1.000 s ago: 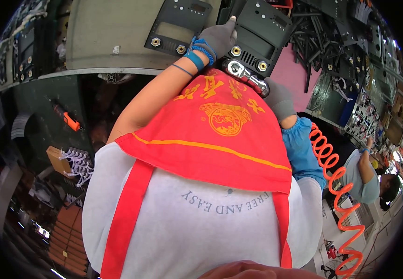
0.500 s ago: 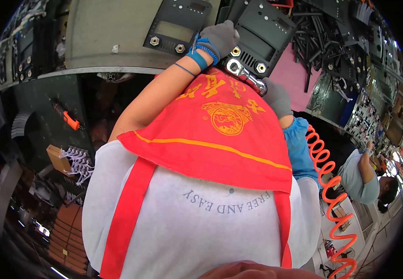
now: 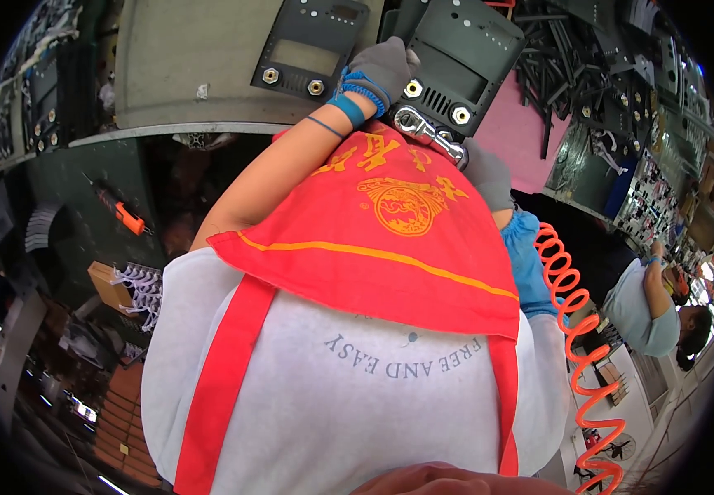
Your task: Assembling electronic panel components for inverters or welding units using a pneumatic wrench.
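Note:
My left hand (image 3: 380, 69), in a grey glove with blue bands at the wrist, is closed at the left edge of a dark metal panel (image 3: 466, 51). The panel has a rectangular window, slots and two brass nuts on white fittings along its near edge. My right hand (image 3: 487, 172), also gloved, is wrapped round the handle of a chrome air ratchet wrench (image 3: 429, 134). The wrench head lies just below the panel's near edge, between the two nuts, apart from both. The right fingers are partly hidden by the red apron.
A similar panel (image 3: 311, 51) lies on the bench (image 3: 200, 49) to the left. Black strips (image 3: 556, 62) are heaped at right beside a pink sheet (image 3: 530, 136). An orange coiled hose (image 3: 573, 301) hangs by my right arm. Another person (image 3: 650, 301) works at far right.
The wrench head has shifted slightly left with my right hand. My left hand stays at the panel's edge. The whole view has moved a little.

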Tool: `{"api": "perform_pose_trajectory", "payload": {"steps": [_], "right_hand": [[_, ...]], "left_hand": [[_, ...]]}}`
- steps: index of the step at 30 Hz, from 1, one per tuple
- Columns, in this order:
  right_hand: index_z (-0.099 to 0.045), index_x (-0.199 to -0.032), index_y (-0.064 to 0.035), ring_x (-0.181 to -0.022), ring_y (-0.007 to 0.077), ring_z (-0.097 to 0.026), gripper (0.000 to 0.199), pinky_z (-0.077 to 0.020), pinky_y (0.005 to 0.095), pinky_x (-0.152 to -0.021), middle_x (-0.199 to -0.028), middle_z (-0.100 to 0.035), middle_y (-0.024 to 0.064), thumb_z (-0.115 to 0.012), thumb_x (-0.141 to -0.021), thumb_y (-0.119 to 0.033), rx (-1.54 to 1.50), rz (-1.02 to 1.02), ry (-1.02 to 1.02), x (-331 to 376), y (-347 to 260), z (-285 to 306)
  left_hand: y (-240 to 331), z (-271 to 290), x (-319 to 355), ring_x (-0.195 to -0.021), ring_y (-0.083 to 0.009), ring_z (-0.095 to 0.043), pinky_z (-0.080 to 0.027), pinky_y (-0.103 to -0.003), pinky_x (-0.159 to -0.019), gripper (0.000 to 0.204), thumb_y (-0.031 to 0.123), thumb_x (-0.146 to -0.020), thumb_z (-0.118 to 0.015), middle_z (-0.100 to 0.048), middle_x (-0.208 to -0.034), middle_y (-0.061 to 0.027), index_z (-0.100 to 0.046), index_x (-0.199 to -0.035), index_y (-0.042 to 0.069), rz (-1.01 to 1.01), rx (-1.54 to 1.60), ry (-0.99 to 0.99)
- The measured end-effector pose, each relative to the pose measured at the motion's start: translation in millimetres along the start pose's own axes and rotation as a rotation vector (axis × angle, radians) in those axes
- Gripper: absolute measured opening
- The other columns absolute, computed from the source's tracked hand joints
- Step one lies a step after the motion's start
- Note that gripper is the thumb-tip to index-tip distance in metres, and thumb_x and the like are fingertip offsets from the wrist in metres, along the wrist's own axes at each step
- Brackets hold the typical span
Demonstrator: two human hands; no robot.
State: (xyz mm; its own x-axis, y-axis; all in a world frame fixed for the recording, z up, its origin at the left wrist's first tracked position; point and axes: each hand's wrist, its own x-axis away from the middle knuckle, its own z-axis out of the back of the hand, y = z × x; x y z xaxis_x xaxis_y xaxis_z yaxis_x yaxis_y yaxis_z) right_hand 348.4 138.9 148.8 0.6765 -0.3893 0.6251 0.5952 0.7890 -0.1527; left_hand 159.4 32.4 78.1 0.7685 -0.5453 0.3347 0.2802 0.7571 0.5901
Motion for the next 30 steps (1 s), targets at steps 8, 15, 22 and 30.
{"api": "perform_pose_trajectory", "payload": {"steps": [8,15,22,30], "right_hand": [[-0.057,-0.092,-0.0072,-0.081,0.0383,-0.061,0.03,-0.0482,0.0456,-0.066,-0.084,-0.064,0.0185,-0.066,-0.077,-0.032,-0.148,0.166,0.125,26.5,9.1,12.9],[-0.057,-0.09,-0.0087,-0.075,0.0384,-0.061,0.027,-0.0477,0.0464,-0.063,-0.077,-0.063,0.0166,-0.064,-0.075,-0.031,-0.1,-0.139,0.075,51.1,56.0,-7.5],[-0.057,-0.089,-0.0091,-0.077,0.0379,-0.061,0.025,-0.048,0.0469,-0.064,-0.077,-0.064,0.0164,-0.063,-0.074,-0.028,-0.126,-0.18,0.086,48.6,57.2,-15.1],[-0.057,-0.088,-0.0095,-0.08,0.0371,-0.062,0.027,-0.0489,0.0462,-0.067,-0.081,-0.065,0.0164,-0.065,-0.074,-0.031,-0.1,-0.235,0.015,42.3,61.2,-22.1]], "left_hand": [[-5.2,-0.8,-2.9,-0.078,-0.0421,-0.062,-0.049,-0.049,-0.071,0.031,0.032,-0.088,-0.048,-0.064,-0.079,-0.0222,-0.058,-0.088,0.002,-0.045,-0.029,0.012],[-6.8,5.8,-3.2,-0.082,-0.0415,-0.063,-0.049,-0.05,-0.075,0.035,0.035,-0.089,-0.045,-0.066,-0.084,-0.0215,-0.058,-0.094,0.002,-0.064,-0.08,-0.058],[-7.2,0.1,-4.0,-0.084,-0.042,-0.062,-0.049,-0.05,-0.076,0.036,0.037,-0.089,-0.047,-0.065,-0.086,-0.0229,-0.058,-0.093,0.003,-0.065,-0.028,-0.063],[-28.8,0.6,3.6,-0.084,-0.0467,-0.057,-0.045,-0.053,-0.074,0.037,0.036,-0.093,-0.043,-0.061,-0.083,-0.0276,-0.055,-0.09,0.002,-0.161,0.114,-0.126]]}}
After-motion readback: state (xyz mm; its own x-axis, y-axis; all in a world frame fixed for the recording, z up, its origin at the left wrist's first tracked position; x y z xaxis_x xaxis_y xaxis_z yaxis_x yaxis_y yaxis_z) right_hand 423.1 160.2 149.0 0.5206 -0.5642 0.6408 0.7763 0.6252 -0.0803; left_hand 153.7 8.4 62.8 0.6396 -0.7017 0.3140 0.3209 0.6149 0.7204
